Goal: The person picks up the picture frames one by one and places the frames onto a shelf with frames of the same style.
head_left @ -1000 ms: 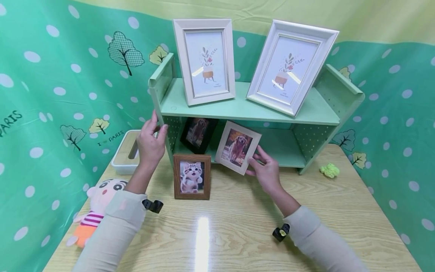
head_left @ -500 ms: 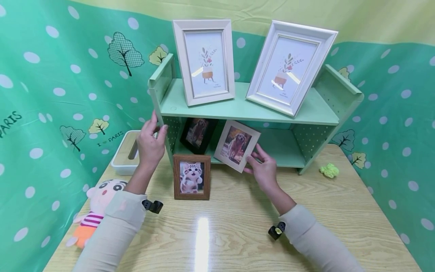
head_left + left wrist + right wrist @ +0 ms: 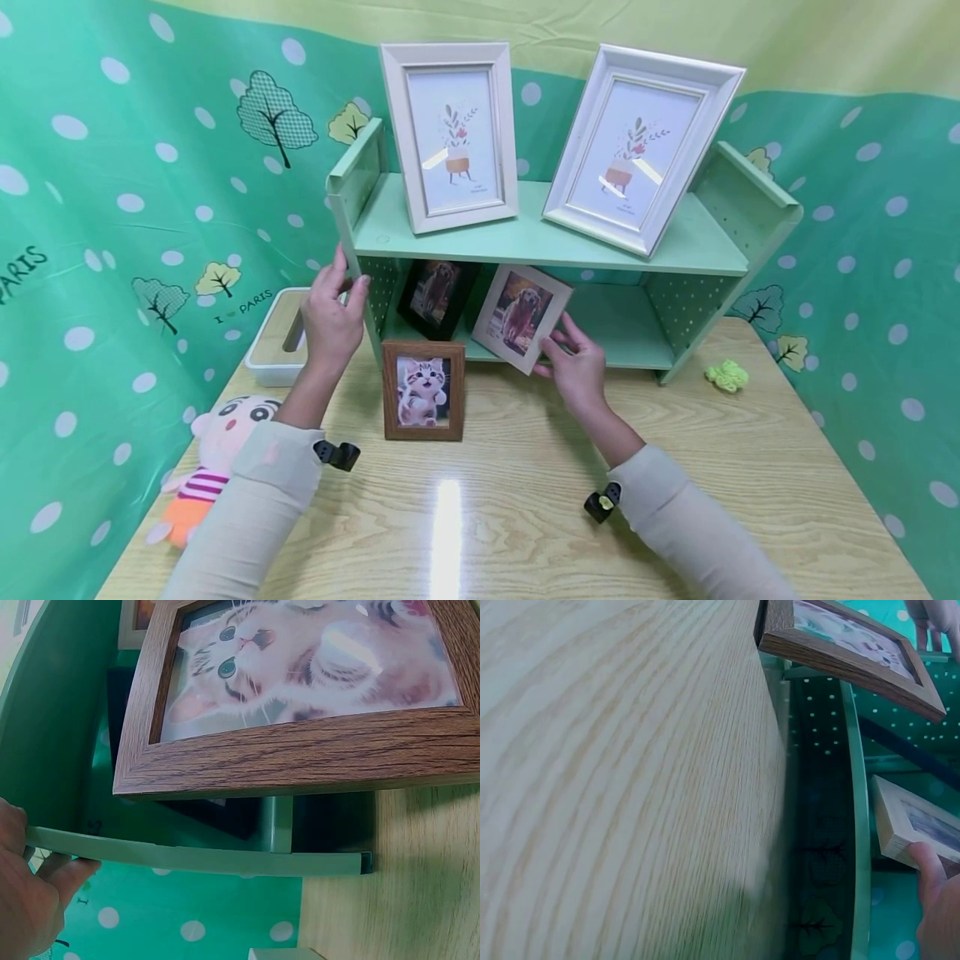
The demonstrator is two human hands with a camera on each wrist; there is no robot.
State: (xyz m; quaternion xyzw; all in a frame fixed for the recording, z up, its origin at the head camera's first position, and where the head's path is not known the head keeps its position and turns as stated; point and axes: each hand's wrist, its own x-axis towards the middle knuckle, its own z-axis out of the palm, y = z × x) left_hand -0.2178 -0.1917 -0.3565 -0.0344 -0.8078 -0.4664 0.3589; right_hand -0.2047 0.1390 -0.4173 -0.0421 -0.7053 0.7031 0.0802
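Observation:
My right hand [image 3: 581,367] pinches a pale picture frame [image 3: 487,333] with a dog photo by its lower right edge. The frame tilts at the opening of the green shelf's [image 3: 555,250] lower level. In the right wrist view, my thumb presses the pale frame's face [image 3: 892,825]. My left hand [image 3: 333,312] holds the shelf's left side panel, its fingers and thumb about the front edge; the left wrist view shows that panel [image 3: 187,855] too. A black picture frame [image 3: 435,296] leans inside the lower level. In front stands a brown wooden frame [image 3: 423,433] with a kitten photo.
Two white picture frames [image 3: 397,133] [image 3: 577,158] stand on the top shelf. A white box [image 3: 277,333] with a wooden lid and a plush doll [image 3: 217,467] are at the left. A yellow-green crocheted piece [image 3: 727,377] lies on the wooden table [image 3: 540,517] at right.
My right hand and the pale frame have shifted slightly left and up, towards the shelf's lower level. The left hand has stayed on the side panel.

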